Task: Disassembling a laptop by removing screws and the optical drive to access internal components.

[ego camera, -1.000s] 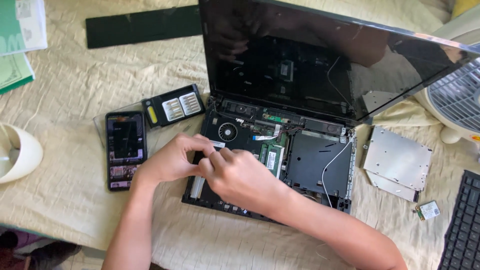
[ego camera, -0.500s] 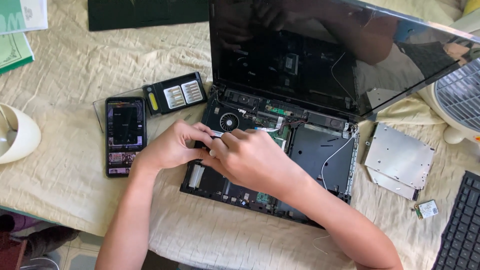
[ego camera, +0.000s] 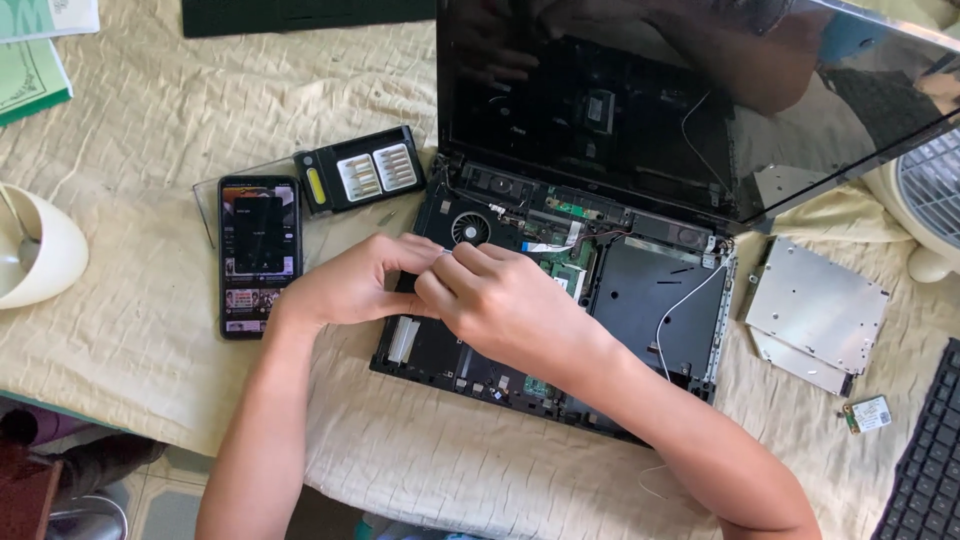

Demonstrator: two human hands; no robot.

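Both hands meet over the left half of an opened laptop (ego camera: 640,330), whose base lies stripped of its cover on a wrinkled cream cloth (ego camera: 150,330). The left hand (ego camera: 345,285) curls in from the left, fingers bent toward the right hand (ego camera: 500,300), which crosses in from the lower right; their fingertips pinch together on something small and pale just below the fan (ego camera: 468,230), though what it is cannot be told, as the fingers hide most of it. So both hands are closed in a pinch at one spot, touching each other, right above the exposed board. A white wire (ego camera: 680,300) loops across the dark bay on the base's right side. Left of the hands, a phone (ego camera: 259,255) lies face up with its screen lit, and just beyond it a black bit case (ego camera: 360,180) rests at the laptop's hinge corner. A white bowl (ego camera: 40,255) sits at the far left edge. To the right, a silver drive (ego camera: 815,315) lies beside the base, a small card (ego camera: 867,413) near it, and a keyboard (ego camera: 925,460) at the corner. Farther off, the dark screen (ego camera: 650,100) tilts up, and a fan grille (ego camera: 930,190) shows at the right.
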